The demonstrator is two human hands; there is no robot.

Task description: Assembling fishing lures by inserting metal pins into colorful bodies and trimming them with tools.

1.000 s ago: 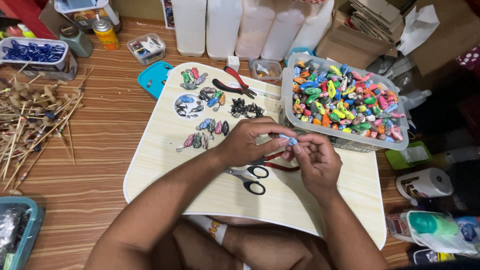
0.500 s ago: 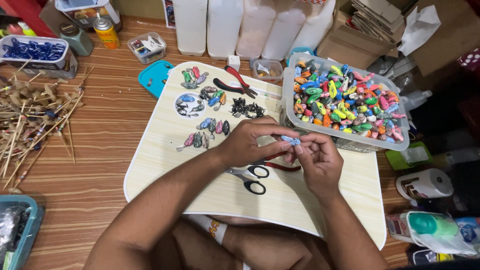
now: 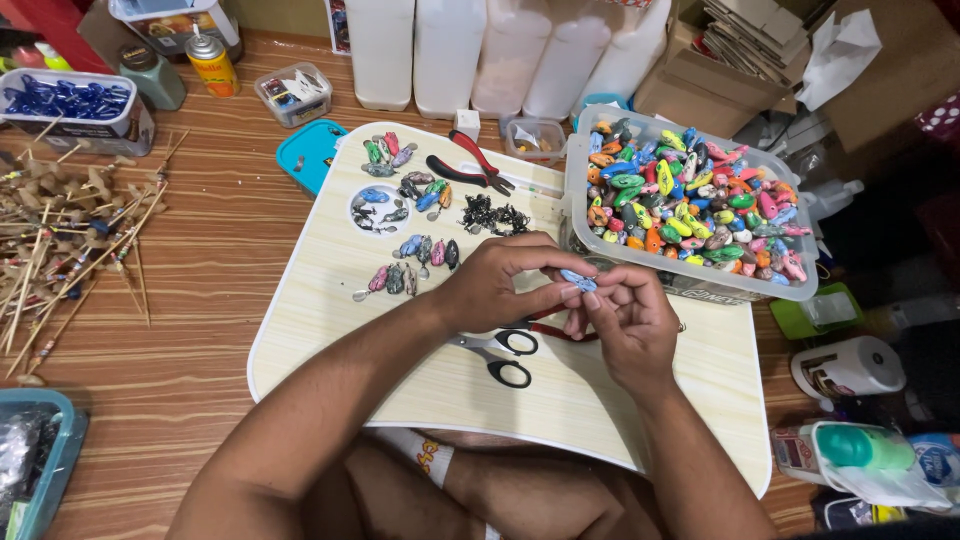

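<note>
A pale wood-grain lap tray (image 3: 330, 300) with rounded white edges lies over the person's legs on a brown plank floor (image 3: 200, 330). Above its middle both hands meet. The left hand (image 3: 495, 285) has its fingers curled in, thumb and forefinger pinched shut on one end of a small blue lure body (image 3: 578, 279); the right hand (image 3: 625, 325) closes its fingertips on the other end, the remaining fingers bent loosely toward the palm. The blue piece is oval, glossy and hard-looking, held just clear of the tray near the front wall of a clear plastic tub (image 3: 690, 270).

That tub (rectangular, thin-walled) is heaped with painted lure bodies (image 3: 690, 195) in green, yellow, pink, orange and blue, all smooth and bean-shaped. On the tray's far left lie small groups of finished lures (image 3: 410, 250), darker and speckled, and beside them a tangle of black hooks (image 3: 490, 215). Red-handled pliers (image 3: 470, 165) rest near the tray's top edge. Black-handled scissors (image 3: 500, 358) lie flat just under the left hand, and a second red-handled tool (image 3: 548, 330) is partly hidden beneath the hands.

Off to the left, a loose pile of thin wooden sticks (image 3: 70, 240) lies on the floor. White plastic jugs (image 3: 480, 50) stand along the back.
</note>
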